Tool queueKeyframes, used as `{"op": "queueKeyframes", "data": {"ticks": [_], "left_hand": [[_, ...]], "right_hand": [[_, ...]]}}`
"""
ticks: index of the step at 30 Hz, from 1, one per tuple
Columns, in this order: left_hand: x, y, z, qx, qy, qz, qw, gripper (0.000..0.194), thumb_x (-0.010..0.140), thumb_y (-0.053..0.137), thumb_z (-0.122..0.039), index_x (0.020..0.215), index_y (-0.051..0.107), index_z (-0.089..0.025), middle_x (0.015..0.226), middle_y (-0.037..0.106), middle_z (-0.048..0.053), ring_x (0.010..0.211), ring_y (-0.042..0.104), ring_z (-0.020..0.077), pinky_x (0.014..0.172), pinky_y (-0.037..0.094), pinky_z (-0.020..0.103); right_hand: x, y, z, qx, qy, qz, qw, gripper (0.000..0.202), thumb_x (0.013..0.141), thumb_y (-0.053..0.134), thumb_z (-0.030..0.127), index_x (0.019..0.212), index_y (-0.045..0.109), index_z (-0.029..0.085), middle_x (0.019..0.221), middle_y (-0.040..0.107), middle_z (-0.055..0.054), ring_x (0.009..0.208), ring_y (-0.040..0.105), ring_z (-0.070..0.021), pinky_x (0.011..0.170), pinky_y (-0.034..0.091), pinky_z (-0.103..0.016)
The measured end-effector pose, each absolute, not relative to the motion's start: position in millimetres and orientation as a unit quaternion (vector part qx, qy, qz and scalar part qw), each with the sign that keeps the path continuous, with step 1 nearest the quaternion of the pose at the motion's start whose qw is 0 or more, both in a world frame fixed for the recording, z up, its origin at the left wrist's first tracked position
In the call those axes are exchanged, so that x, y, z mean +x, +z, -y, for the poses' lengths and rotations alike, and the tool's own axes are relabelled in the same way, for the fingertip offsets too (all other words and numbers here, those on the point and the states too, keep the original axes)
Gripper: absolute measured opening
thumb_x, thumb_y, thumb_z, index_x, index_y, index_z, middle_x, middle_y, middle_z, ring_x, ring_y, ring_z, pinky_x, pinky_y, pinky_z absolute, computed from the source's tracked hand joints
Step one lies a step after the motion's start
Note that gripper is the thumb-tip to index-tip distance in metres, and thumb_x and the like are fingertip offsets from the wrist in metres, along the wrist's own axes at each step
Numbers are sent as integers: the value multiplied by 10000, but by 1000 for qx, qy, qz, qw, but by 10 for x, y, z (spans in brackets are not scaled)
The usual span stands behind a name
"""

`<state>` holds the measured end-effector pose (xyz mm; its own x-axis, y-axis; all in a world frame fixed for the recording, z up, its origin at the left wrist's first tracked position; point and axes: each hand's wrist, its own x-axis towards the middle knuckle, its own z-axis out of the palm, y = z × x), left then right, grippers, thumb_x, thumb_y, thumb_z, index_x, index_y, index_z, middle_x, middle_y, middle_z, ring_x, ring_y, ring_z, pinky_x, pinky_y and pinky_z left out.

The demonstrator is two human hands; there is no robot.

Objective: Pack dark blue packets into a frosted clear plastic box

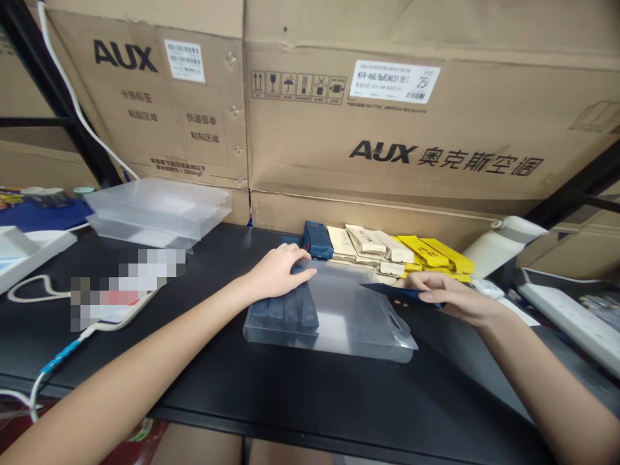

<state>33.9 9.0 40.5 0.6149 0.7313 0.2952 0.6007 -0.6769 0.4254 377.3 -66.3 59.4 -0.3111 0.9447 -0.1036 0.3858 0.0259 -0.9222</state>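
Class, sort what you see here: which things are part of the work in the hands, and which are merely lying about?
In the work:
left hand
right hand
clear plastic box
dark blue packets inside it
dark blue packet in the right hand
row of blue, beige and yellow packets

Lying about:
stacked clear trays
cardboard cartons
white cable
power strip

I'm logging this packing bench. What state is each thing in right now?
Left hand: resting on the clear box.
Right hand: pinching a dark blue packet at the box's edge.
Clear box: lying flat, several blue packets inside at its left end.
Packet row: blue, cream and yellow, leaning against the cartons.
Clear trays: stacked.
Cartons: closed.
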Motion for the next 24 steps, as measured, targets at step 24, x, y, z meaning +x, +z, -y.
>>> {"op": "queueKeyframes", "data": {"ticks": [24], "left_hand": [[336, 414, -82, 888, 228, -374, 141, 343, 910, 534, -439, 1111, 644, -184, 1125, 650, 97, 1088, 580, 269, 965, 459, 433]], "right_hand": [[3584, 485, 701, -457, 707, 435, 318, 356, 811, 689, 446, 971, 689, 128, 861, 722, -79, 644, 673, -175, 578, 562, -265]]}}
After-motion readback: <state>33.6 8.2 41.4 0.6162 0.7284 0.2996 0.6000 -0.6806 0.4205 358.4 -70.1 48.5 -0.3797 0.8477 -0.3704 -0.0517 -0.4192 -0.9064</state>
